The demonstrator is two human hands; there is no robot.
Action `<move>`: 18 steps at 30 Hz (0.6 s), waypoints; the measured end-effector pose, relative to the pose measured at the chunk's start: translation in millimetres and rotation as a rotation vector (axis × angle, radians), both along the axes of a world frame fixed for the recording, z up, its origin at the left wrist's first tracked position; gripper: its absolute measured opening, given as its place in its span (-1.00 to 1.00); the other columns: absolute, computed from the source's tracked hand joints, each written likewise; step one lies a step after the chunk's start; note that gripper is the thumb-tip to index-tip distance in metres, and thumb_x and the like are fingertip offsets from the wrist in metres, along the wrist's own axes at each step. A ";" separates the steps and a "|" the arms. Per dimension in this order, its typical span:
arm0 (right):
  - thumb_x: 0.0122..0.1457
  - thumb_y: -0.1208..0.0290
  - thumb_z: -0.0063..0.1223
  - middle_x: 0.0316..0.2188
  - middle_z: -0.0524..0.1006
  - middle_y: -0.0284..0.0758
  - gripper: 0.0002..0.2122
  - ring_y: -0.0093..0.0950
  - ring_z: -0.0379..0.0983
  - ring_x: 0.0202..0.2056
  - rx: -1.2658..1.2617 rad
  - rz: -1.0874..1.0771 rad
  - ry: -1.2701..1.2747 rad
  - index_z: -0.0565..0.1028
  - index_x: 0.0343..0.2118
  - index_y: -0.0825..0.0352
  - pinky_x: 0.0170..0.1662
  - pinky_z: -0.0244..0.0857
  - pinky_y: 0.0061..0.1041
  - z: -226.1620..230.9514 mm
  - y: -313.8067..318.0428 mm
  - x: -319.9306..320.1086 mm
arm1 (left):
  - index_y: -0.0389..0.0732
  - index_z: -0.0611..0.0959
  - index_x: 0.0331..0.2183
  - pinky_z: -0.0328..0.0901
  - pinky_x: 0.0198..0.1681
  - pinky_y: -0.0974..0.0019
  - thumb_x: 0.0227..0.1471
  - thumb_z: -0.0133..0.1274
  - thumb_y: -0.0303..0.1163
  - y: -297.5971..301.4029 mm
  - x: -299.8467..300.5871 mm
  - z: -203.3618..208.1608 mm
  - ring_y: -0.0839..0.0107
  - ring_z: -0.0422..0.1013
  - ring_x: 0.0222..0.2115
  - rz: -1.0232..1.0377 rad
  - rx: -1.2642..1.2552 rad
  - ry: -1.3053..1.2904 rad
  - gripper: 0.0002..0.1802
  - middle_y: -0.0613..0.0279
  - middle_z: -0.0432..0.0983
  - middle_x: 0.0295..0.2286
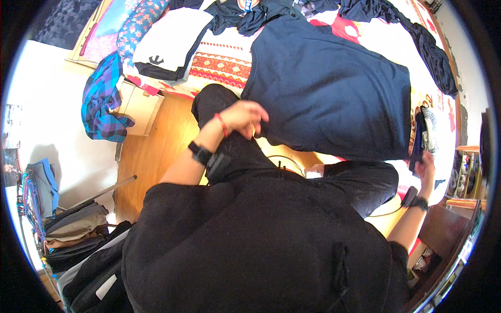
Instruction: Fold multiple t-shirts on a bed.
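A large navy-blue garment [329, 88], its kind not clear, is spread over the near edge of the bed, with soft wrinkles across it. My left hand [242, 119], with a red cord and a dark watch at the wrist, hovers by its near left edge. Its fingers are loosely bent and apart, with nothing seen in them. At the near right corner, my right hand [425, 169] has its fingers closed at a dark bit of the cloth. Part of that grip is hidden. A small folded stack of clothes [429, 128] lies just beyond the right hand.
The bed [222, 62] has a red-and-white patterned cover. A folded white top [172, 39] lies at the left, dark clothes [250, 15] along the back. A plaid shirt [104, 101] hangs over a cardboard box [138, 107]. Hangers [32, 201] and hanging clothes crowd the lower left.
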State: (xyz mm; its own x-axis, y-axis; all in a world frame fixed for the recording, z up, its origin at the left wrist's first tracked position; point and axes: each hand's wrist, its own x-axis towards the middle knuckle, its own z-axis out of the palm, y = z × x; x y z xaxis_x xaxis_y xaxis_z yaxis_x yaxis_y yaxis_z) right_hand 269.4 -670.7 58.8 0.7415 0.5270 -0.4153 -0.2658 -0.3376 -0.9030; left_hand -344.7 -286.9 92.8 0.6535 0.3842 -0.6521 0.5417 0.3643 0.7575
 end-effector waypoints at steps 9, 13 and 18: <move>-0.01 0.33 0.15 -0.29 0.42 -0.42 -0.51 -0.63 0.31 -0.37 -0.247 -0.048 -0.578 0.35 0.03 0.29 -0.30 0.20 -0.61 -33.6 94.8 -10.2 | -0.28 0.36 -0.07 0.41 -0.30 0.22 0.03 0.00 -0.42 45.2 23.6 -68.0 0.28 0.46 -0.33 0.787 0.008 -0.152 -0.61 0.11 0.45 -0.26; -0.04 0.27 0.18 -0.26 0.53 -0.16 -0.55 -0.33 0.46 -0.21 -0.427 0.108 -0.875 0.44 -0.09 0.40 -0.10 0.30 -0.41 -103.5 75.9 -20.5 | -0.30 0.38 -0.04 0.38 -0.25 0.29 -0.07 0.10 -0.36 34.1 16.5 -102.8 0.28 0.43 -0.29 0.708 0.463 0.084 -0.47 0.05 0.38 -0.20; -0.01 0.32 0.15 -0.30 0.55 -0.15 -0.66 -0.36 0.49 -0.26 -0.458 0.005 -0.807 0.48 -0.19 0.40 -0.15 0.33 -0.45 -109.5 63.6 -51.2 | -0.30 0.39 -0.06 0.23 -0.01 0.17 -0.16 0.16 -0.26 33.8 35.2 -120.3 -0.04 0.33 -0.11 0.471 0.930 0.333 -0.39 -0.20 0.30 -0.09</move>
